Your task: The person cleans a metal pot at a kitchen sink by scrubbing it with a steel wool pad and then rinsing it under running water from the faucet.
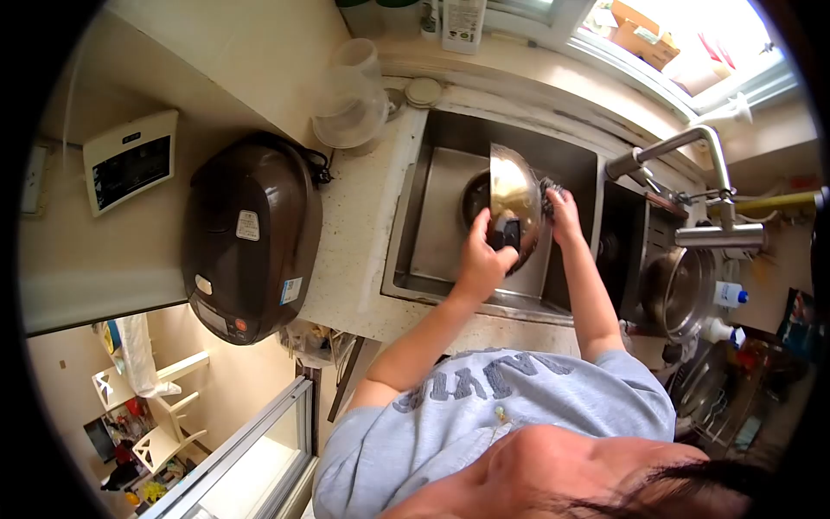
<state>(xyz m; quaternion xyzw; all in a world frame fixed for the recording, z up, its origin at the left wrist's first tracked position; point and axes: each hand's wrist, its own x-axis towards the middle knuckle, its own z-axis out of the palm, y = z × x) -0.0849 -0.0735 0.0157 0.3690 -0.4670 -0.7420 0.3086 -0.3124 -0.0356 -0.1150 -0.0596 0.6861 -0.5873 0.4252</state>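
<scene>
Over the left basin of the steel sink [441, 251], a shiny, rounded metal pan [516, 182] is tipped on its side with its outer face to the right. I cannot tell whether it is a pan or a domed lid. My left hand [486, 259] is closed on its near edge, beside a black handle [511, 232]. Against the curved outer side, my right hand [564, 216] grips a dark, wiry scrubber [550, 192]. Behind the pan, a dark round vessel [472, 197] shows in part inside the basin.
The faucet [705, 143] rises at right over a second, narrower basin [621, 233]. A metal pot [679, 294] stands to its right. Left of the sink are a brown water boiler [251, 233] and clear plastic containers [350, 108]. A white bottle [463, 24] stands by the window.
</scene>
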